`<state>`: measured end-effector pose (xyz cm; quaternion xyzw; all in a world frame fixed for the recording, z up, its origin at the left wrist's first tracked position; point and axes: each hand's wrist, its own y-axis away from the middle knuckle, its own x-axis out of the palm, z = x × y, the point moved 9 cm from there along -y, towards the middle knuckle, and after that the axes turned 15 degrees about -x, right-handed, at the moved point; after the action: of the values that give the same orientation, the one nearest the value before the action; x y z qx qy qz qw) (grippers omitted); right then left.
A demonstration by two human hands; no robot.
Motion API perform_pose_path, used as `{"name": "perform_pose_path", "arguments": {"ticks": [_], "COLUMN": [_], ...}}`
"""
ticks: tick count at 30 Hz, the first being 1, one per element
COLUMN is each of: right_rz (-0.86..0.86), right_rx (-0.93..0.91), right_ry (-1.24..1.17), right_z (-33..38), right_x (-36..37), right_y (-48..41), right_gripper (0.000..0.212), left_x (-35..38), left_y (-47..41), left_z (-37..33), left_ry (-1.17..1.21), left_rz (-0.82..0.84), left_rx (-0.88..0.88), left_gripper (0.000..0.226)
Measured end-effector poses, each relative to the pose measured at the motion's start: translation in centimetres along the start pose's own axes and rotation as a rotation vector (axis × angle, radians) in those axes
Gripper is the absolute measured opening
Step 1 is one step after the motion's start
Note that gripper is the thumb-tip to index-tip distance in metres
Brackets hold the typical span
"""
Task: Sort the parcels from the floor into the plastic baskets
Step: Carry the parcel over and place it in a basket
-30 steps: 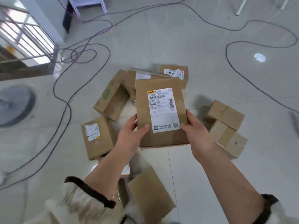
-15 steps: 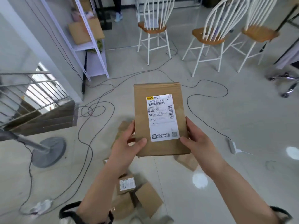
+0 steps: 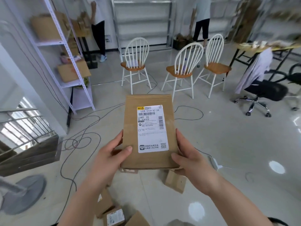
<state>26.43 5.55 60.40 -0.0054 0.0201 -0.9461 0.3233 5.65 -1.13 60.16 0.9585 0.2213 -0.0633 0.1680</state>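
Note:
A flat brown cardboard parcel [image 3: 132, 128] with a white shipping label facing me is held up at chest height in the middle of the view. My left hand [image 3: 112, 154] grips its lower left edge, thumb on the front. My right hand [image 3: 189, 157] grips its lower right edge. More brown parcels lie on the floor below: one small box [image 3: 175, 181] under my right hand and a few boxes [image 3: 110, 212] by my left forearm. No plastic basket is in view.
Three white chairs [image 3: 184, 69] stand ahead. A white shelf rack [image 3: 65, 57] with cardboard boxes stands at the left, beside a stair railing [image 3: 24, 128]. Cables [image 3: 81, 137] trail across the floor. A fan base [image 3: 24, 194] lies lower left, an office chair [image 3: 263, 92] right. Two people stand at the back.
The view has tilted up from the parcel pile to the room. The parcel stays held in both hands, now raised higher above the floor boxes.

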Motion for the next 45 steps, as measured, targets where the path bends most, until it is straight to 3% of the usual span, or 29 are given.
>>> {"name": "perform_pose_path", "arguments": {"ticks": [7, 20, 30, 45], "right_rz": [-0.127, -0.493, -0.774, -1.245], "right_rx": [-0.039, -0.216, -0.263, -0.295], "right_ry": [-0.031, 0.031, 0.073, 0.075], "right_z": [1.6, 3.8, 4.4, 5.2], "right_x": [0.0, 1.8, -1.8, -8.1], "right_y": [0.9, 2.8, 13.4, 36.7], "right_gripper": [0.065, 0.062, 0.064, 0.062], "left_x": [-0.2, 0.2, 9.8, 30.2], "left_y": [-0.5, -3.9, 1.1, 18.1], "left_z": [-1.1, -5.5, -6.3, -4.1], "left_ry": [0.008, -0.090, -0.114, -0.167], "left_rz": [0.056, 0.380, 0.667, 1.094], "left_rx": [0.045, 0.181, 0.245, 0.286], "left_gripper": [0.055, 0.057, 0.053, 0.055]}}
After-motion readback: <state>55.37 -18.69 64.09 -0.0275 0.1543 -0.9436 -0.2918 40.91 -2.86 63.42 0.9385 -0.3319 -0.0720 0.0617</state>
